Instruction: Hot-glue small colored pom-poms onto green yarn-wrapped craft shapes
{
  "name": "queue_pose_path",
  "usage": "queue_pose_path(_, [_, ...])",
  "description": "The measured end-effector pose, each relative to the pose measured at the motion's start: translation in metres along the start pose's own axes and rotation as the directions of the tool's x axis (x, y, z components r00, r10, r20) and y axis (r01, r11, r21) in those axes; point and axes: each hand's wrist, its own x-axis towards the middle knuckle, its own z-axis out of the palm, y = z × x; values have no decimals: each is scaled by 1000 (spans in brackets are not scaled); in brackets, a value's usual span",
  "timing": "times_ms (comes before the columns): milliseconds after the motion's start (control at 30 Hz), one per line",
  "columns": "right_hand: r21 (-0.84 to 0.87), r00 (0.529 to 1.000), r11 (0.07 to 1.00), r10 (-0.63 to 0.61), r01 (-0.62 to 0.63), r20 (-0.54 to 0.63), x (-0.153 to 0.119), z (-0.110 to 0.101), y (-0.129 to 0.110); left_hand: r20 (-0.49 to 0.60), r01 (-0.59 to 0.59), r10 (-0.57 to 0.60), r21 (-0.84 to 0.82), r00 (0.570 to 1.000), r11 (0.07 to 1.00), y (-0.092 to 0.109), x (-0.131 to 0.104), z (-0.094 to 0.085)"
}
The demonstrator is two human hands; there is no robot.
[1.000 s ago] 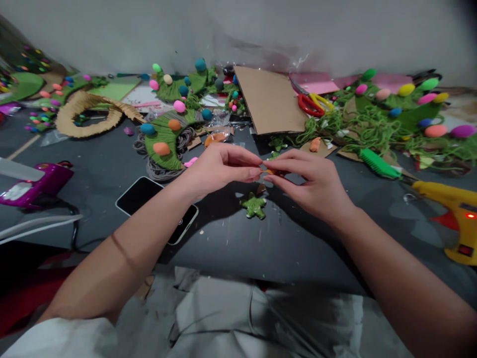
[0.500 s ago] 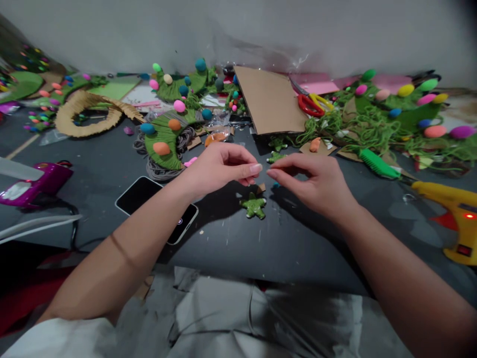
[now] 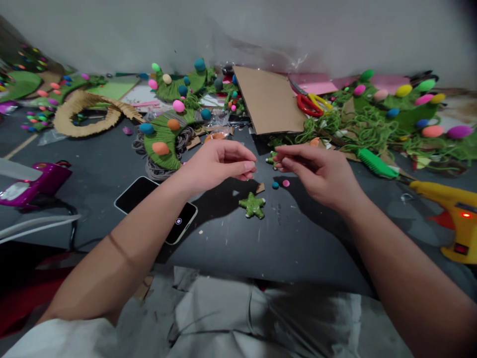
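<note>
My left hand (image 3: 223, 166) hovers over the middle of the dark table, fingers curled and pressed together; anything between them is too small to make out. To its right, my right hand (image 3: 316, 174) is raised with thumb and forefinger slightly apart and nothing visible between them. A green yarn-wrapped star (image 3: 253, 206) lies flat below and between the hands, beside a bit of cardboard (image 3: 260, 188). Close to my right hand lie a small blue ball (image 3: 275, 185) and a pink one (image 3: 285, 183). Its fingertips partly cover a second green star (image 3: 272, 159).
A phone (image 3: 181, 223) lies under my left forearm. At the right are a yellow glue gun (image 3: 447, 194) and a green brush (image 3: 378, 164). Red-handled scissors (image 3: 310, 105), a cardboard sheet (image 3: 270, 102) and a green decorated crescent (image 3: 162, 144) lie farther back.
My right hand has moved slightly up and away from my left, and its fingers have parted. The pink ball and the blue ball now show plainly on the table.
</note>
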Motion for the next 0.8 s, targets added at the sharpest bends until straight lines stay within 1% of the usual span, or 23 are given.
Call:
queue_pose_path(67, [22, 998, 998, 60, -61, 10, 0, -1, 0, -10, -5, 5, 6, 1000, 1000, 0, 0, -1])
queue_pose_path(133, [-17, 997, 997, 76, -76, 6, 0, -2, -1, -18, -9, 9, 12, 1000, 1000, 0, 0, -2])
queue_pose_path(167, [-47, 998, 997, 60, -60, -1, 0, -2, -2, -22, -8, 9, 16, 1000, 1000, 0, 0, -2])
queue_pose_path(233, [-83, 1000, 996, -28, 28, -2, -1, -2, -3, -26, -2, 3, 27, 1000, 1000, 0, 0, -2])
queue_pose_path(300, [-89, 995, 991, -95, 98, 37, -1, -1, -3, -30, 4, -3, 36, 1000, 999, 1, 1, -2])
queue_pose_path(333, [-80, 993, 991, -98, 103, 62, -2, -1, -2, -33, 5, -4, 39, 999, 999, 1, 1, -2])
queue_pose_path(433, [-49, 993, 999, -11, 17, 118, -2, 0, 0, -34, -1, 2, 34, 999, 999, 0, 2, -2])
queue_pose_path(500, [-60, 993, 998, 16, -9, 120, -2, 1, 0, -33, -5, 6, 33, 999, 999, 0, 2, -2])
queue_pose_path(533, [-77, 995, 997, 11, -3, 102, -2, 1, -1, -33, -6, 7, 33, 999, 999, 0, 2, -2])
queue_pose_path(633, [-87, 998, 994, -60, 63, 35, -2, 1, -3, -40, -3, 5, 34, 999, 999, 0, 1, -2])
queue_pose_path(700, [-54, 996, 996, -72, 75, 50, -2, 1, -3, -41, -3, 4, 32, 999, 999, 1, 1, -2])
queue_pose_path(800, [-12, 993, 1000, -11, 12, 114, -3, 2, -2, -39, 2, -1, 36, 999, 999, 1, 1, -2])
